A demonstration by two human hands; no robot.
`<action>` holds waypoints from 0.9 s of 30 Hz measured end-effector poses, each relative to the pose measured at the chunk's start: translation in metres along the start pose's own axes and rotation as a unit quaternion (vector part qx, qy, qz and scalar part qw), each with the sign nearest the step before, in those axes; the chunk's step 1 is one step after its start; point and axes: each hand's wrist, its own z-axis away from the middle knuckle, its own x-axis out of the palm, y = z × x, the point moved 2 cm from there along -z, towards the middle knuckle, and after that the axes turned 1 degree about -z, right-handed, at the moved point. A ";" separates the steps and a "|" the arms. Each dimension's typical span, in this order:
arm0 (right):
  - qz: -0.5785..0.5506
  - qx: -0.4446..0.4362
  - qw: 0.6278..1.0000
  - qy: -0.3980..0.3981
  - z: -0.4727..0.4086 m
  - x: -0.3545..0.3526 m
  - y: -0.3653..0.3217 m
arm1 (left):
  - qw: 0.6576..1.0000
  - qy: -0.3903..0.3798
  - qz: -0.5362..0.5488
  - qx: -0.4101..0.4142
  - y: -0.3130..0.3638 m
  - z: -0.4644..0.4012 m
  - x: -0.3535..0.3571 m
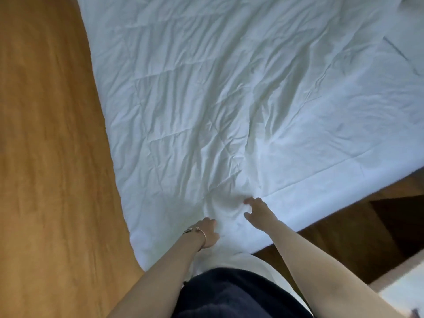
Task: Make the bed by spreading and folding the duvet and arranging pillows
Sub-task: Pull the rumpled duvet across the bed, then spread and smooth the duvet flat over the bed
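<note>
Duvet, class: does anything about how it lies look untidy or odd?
Yes. The white duvet is heavily creased, with wrinkles fanning from a bunched-up spot near its corner, where the left hand and right hand gather the fabric.

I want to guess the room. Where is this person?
Most likely a bedroom. A white duvet lies spread out and creased, both hands, left hand and right hand, bunch its near end, and a wooden floor runs beside it.

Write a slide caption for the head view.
Both hands, left hand and right hand, grip the white duvet near its corner.
</note>
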 end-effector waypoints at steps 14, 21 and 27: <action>0.085 -0.060 0.988 -0.111 -0.047 -0.105 0.073 | 0.985 0.114 0.098 -0.090 0.144 -0.035 -0.024; 0.224 -0.054 0.970 -0.074 -0.046 -0.129 0.079 | 0.984 0.151 0.094 -0.032 0.179 -0.070 -0.039; 0.202 -0.112 0.973 -0.026 -0.085 -0.207 0.080 | 0.969 0.219 0.091 -0.067 0.226 -0.097 -0.085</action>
